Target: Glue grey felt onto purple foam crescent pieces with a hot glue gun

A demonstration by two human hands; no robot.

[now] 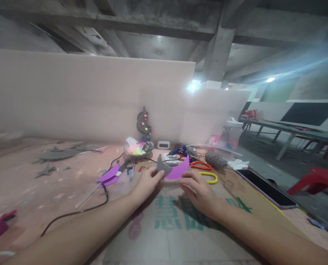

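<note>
Above a cardboard sheet point(169, 243), a crescent shape is held up between my two hands. Its left part is a grey crescent piece point(162, 165), and its right part is a purple crescent piece point(180, 170) that seems to overlap the grey. My left hand point(150, 180) pinches the grey side, thumb in front. At the lower right edge, the fingers of my right hand point(195, 187) close on the purple side. Left of my hands lie more purple crescent pieces point(110, 176). Behind the crescent rests a blue glue gun point(180, 151).
Orange handles point(202, 165) and yellow handles point(212, 178) lie right of the crescent. Further right are a twine roll point(216, 160) and a phone point(267, 187). A bowl point(138, 151), small clock point(164, 144) and decorated crescent point(144, 123) stand behind. A black cord point(81, 211) runs left.
</note>
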